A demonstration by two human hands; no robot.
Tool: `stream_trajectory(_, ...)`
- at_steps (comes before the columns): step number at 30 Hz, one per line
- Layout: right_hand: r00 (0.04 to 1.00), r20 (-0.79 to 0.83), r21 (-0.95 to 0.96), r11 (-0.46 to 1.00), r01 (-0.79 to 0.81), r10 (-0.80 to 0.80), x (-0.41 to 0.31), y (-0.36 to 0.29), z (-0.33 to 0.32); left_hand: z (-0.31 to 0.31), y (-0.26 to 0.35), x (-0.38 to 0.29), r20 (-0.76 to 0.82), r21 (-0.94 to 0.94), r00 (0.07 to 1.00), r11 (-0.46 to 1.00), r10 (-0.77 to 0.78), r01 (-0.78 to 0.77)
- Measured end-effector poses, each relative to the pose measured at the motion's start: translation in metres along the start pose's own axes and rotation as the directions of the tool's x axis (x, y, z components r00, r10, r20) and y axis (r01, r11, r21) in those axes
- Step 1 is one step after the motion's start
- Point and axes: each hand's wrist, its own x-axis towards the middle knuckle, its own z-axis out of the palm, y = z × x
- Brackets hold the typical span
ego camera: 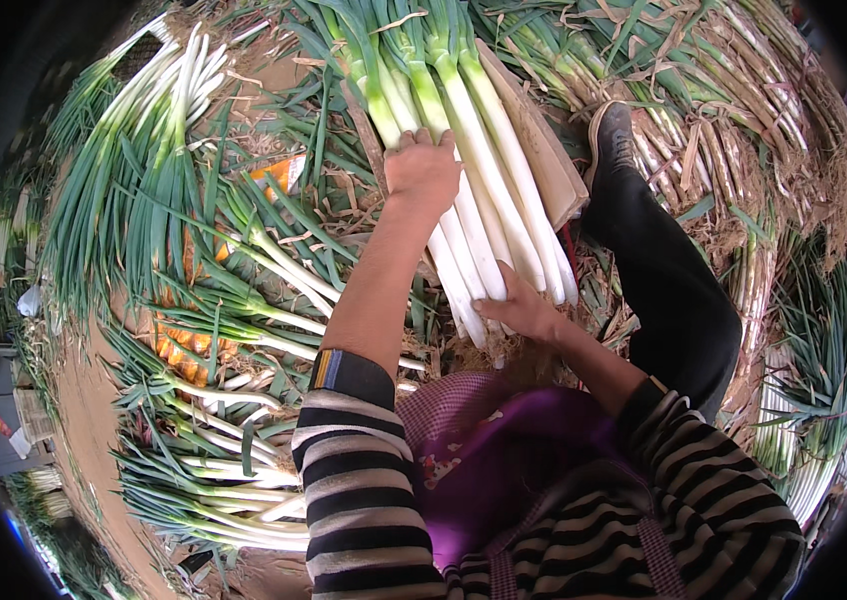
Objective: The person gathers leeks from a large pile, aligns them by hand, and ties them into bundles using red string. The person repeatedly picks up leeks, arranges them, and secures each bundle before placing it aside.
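A bunch of thick Welsh onions (480, 176) lies before me on a wooden board or trough (543, 150), green leaves at the far end and white stalks towards me. My left hand (423, 169) lies across the bunch where white turns to green, its fingers curled over the stalks. At the near ends of the stalks is my right hand (521, 306), thumb and forefinger spread around a white stalk end. Its other fingers are hidden, so whether it grips is unclear. Below this hand, brown roots (491, 352) show.
Peeled Welsh onions (146, 157) lie in a pile at far left, with loose ones (243, 487) at near left. Unpeeled, soil-covered ones (761, 97) are heaped at right. Orange printed bags (187, 349) and leaf scraps litter the ground. My shoe (611, 139) stands right of the wood.
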Motion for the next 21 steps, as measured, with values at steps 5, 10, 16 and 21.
stream_trajectory(5,0.994,0.08,-0.169,0.982,0.082,-0.07,0.002,-0.018,-0.001,-0.033,-0.003,-0.018,0.054,-0.039,0.997,0.998,0.056,-0.054)
stream_trajectory(10,0.994,0.034,-0.59,0.8,0.104,-0.104,-0.011,-0.036,-0.018,-0.051,-0.02,-0.102,-0.102,-0.973,0.977,0.221,-0.186,-0.059)
stream_trajectory(16,0.861,-0.059,-0.617,0.697,0.366,-0.504,-0.024,-0.047,-0.038,0.012,-0.093,-0.405,0.109,-0.94,0.429,0.047,-0.897,0.337)
stream_trajectory(21,0.797,-0.014,-0.582,0.653,0.484,-0.604,0.014,-0.047,-0.002,0.041,-0.117,-0.651,-0.314,-0.334,-0.104,0.007,-0.944,0.943)
